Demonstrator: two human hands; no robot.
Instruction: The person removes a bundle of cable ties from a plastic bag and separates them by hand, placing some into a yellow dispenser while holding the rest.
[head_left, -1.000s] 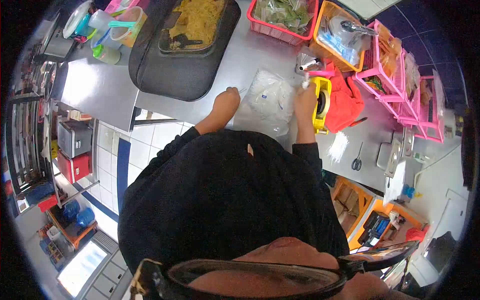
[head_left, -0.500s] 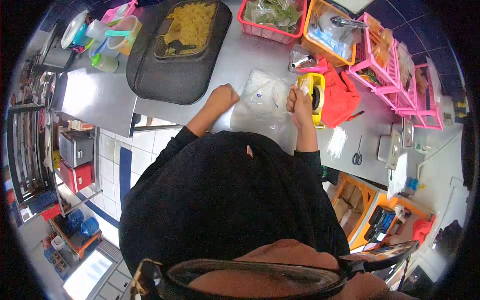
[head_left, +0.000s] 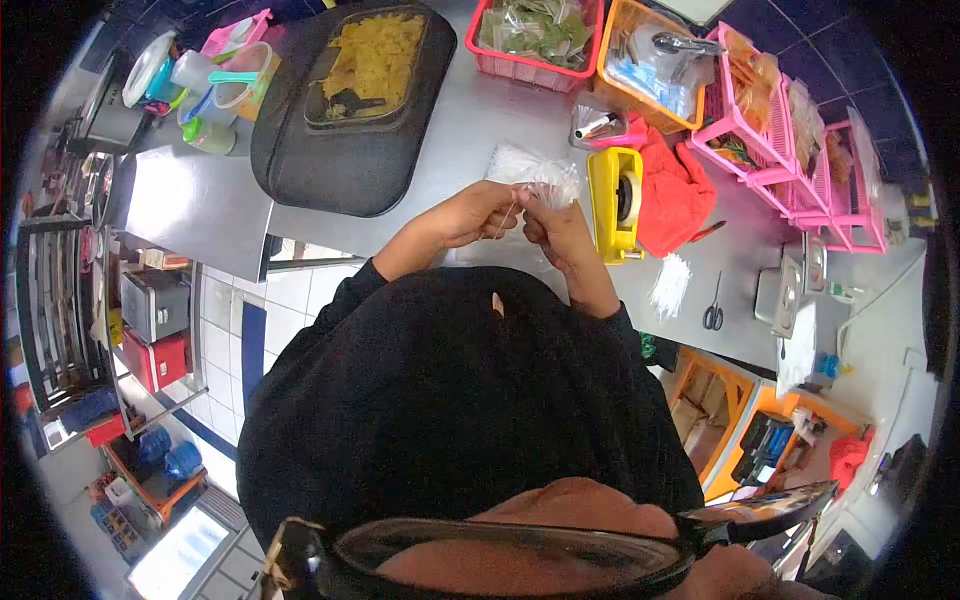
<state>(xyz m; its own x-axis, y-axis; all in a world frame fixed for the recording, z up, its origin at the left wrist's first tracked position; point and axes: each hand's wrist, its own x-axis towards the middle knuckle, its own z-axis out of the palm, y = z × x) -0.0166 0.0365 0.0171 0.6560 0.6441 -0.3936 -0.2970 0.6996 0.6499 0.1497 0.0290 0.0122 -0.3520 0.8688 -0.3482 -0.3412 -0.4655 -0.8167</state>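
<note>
My left hand (head_left: 475,213) and my right hand (head_left: 557,230) meet over the steel table, fingertips pinched together. Clear crinkled plastic, which looks like a plastic bag (head_left: 557,190), bunches up from my right fingers. A thin pale strand (head_left: 507,218) hangs in a loop at my left fingertips. Just behind the hands lies a pile of clear plastic bags (head_left: 508,160), partly covered by them. Close to the right of my right hand stands a yellow tape dispenser (head_left: 603,205) with a roll in it.
A red cloth (head_left: 675,195) lies beside the dispenser, with white strips (head_left: 670,285) and scissors (head_left: 713,305) nearer the right. Baskets, a red one (head_left: 535,72) and an orange one (head_left: 655,95), line the back. At left, a tray of yellow food (head_left: 370,60) rests on a black case (head_left: 330,165).
My right hand has come left from beside the tape dispenser. My left hand has moved right to meet it. The clear plastic is now gathered up between them.
</note>
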